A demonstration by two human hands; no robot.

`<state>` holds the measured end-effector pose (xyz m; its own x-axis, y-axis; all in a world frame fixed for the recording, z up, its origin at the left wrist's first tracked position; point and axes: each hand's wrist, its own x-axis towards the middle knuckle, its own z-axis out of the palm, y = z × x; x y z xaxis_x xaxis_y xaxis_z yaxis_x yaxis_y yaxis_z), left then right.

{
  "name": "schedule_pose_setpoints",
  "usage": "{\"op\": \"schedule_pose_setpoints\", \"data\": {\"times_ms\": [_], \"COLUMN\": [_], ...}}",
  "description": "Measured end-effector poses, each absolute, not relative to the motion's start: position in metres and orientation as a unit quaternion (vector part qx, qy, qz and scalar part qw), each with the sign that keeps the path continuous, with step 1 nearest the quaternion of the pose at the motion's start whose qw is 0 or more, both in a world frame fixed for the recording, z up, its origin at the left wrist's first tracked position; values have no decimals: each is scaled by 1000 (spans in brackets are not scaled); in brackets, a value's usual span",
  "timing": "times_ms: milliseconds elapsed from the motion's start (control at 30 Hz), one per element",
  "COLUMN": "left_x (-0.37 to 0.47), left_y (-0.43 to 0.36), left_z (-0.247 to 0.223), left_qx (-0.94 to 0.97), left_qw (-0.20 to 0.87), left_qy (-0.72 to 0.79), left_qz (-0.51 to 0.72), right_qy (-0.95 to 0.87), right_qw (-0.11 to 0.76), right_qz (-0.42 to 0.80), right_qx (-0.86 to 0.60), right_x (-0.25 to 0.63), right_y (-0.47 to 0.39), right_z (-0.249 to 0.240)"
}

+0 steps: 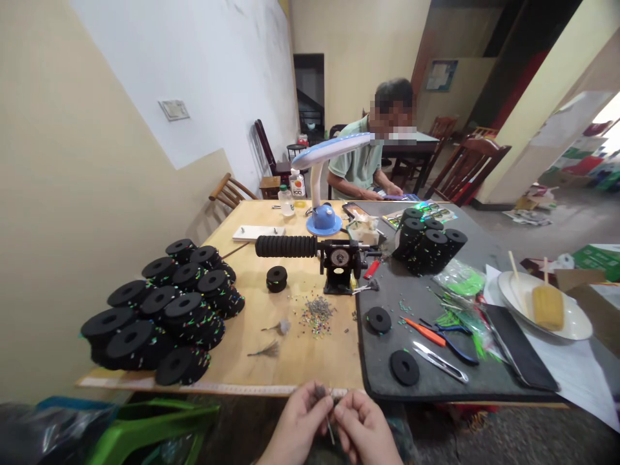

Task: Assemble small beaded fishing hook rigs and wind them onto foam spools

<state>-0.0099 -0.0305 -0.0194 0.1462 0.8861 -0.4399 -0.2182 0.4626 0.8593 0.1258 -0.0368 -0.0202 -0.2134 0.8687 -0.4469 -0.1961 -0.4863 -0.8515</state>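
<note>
While the left hand point(301, 414) pinched a thin strand point(331, 433) at six o'clock, I couldn't tell whether the right hand point(362, 423) did. Light, steady pressure seemed best.

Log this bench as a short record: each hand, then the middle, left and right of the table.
Left hand: pinching a thin strand
Right hand: close beside it, grip unclear
Table middle: bead pile, black device with ribbed handle
Table left: stacked black foam spools
Table right: orange-handled tool, silver snips, plate with corn
</note>
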Motion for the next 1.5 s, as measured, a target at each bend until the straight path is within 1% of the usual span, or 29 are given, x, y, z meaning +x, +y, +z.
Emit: {"op": "schedule_pose_setpoints", "data": {"times_ms": [167,433,867,1033,1300,1500], "left_x": [-11,-9,-8,-9,-9,-11], "left_y": [-30,-30,-31,-29,-30,-32], "left_z": [-15,-8,-5,-3,-3,-4], "left_qx": [349,383,391,396,390,409], "left_qw": [657,645,633,623,621,604], "left_qy": [529,525,525,532,534,531], "left_qz": [409,401,413,415,421,432], "right_qy": [-325,-313,-289,-299,-291,-285], "right_qw": [370,375,389,380,383,389], "right_qz": [724,744,747,750,758,757], "right_qx": [-482,-455,-455,-451,-440,-441], "right_x": [124,123,124,125,123,123], "right_y": [-36,-35,-35,-36,-37,-36], "right_z": [-26,-38,-38,-36,-45,-38]}}
